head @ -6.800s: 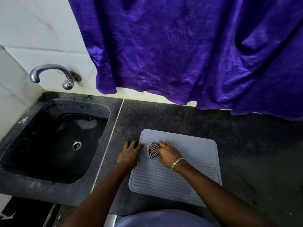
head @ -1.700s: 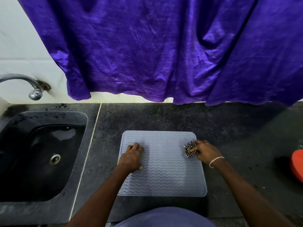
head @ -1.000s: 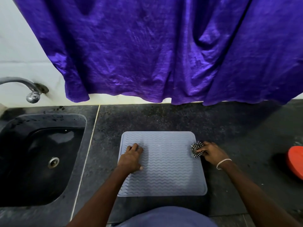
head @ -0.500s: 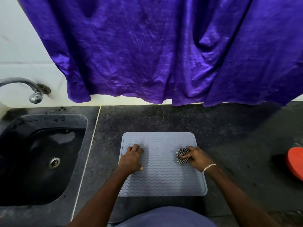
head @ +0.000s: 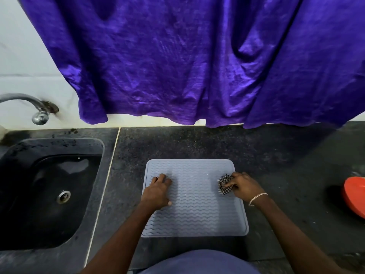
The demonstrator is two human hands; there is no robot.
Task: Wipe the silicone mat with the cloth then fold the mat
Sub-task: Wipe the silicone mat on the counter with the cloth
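A grey silicone mat (head: 194, 210) with a wavy ribbed pattern lies flat on the dark stone counter, straight in front of me. My left hand (head: 157, 191) presses flat on the mat's left part, fingers spread. My right hand (head: 245, 187) grips a bunched black-and-white checked cloth (head: 224, 184) against the mat near its right edge. A bracelet sits on my right wrist.
A black sink (head: 42, 191) with a drain is set in the counter to the left, under a metal tap (head: 37, 107). A purple curtain (head: 187, 60) hangs over the back wall. An orange-red object (head: 354, 196) lies at the right edge of the counter.
Over the last second my right hand slid the cloth from the mat's right edge inward to the left, then back toward the right edge. My left hand stayed pressed on the mat.
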